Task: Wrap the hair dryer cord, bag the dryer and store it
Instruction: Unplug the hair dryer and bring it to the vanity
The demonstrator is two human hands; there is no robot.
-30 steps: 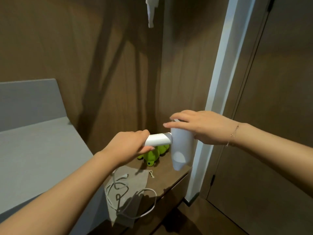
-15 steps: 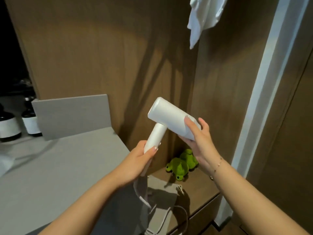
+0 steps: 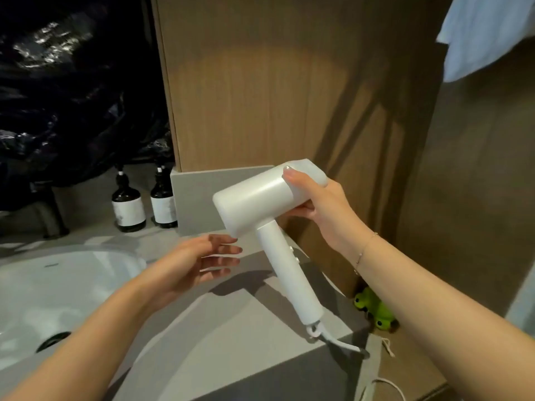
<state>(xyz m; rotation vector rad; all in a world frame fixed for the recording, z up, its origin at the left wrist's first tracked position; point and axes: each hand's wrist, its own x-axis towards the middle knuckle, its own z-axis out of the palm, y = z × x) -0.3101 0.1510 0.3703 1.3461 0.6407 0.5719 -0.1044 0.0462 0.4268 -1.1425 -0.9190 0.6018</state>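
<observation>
Two dark bottles (image 3: pixel 128 205) at bench (image 3: pixel 231 337) back, labels too blurred to read. Left hand (image 3: pixel 191 263) open, empty, near handle. Right hand (image 3: pixel 315 202) w/ closed grip on dryer (image 3: pixel 254 202) barrel, held above bench. Cord (image 3: pixel 338 341) trails loose off edge. Probably pre-wrap; next: catch cord, coil it.

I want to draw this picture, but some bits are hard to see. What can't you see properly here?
All in the head view:
- The cord: it drops behind the counter edge, so its plug is hidden.
- The green toy: the right arm covers part of it.
- The bottles: labels too blurred to read.
- The cloth: cut off by the top edge.
- The sink: cut off at the left edge.
</observation>
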